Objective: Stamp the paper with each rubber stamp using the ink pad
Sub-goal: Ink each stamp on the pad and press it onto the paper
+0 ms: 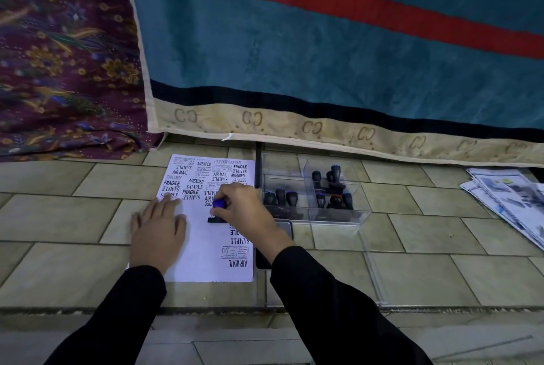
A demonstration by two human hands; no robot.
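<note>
The right hand (244, 205) is clenching the light, rigid rubber stamp (218, 211) by its knob, while the left hand (159, 226) is lying open, pinning the flimsy paper (203, 252).

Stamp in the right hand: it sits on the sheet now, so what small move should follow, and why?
Probably lift the stamp straight up. Its base rests flat on the paper, the right hand grips its handle, and the left hand lies flat on the sheet, so a straight lift should avoid smearing.
</note>
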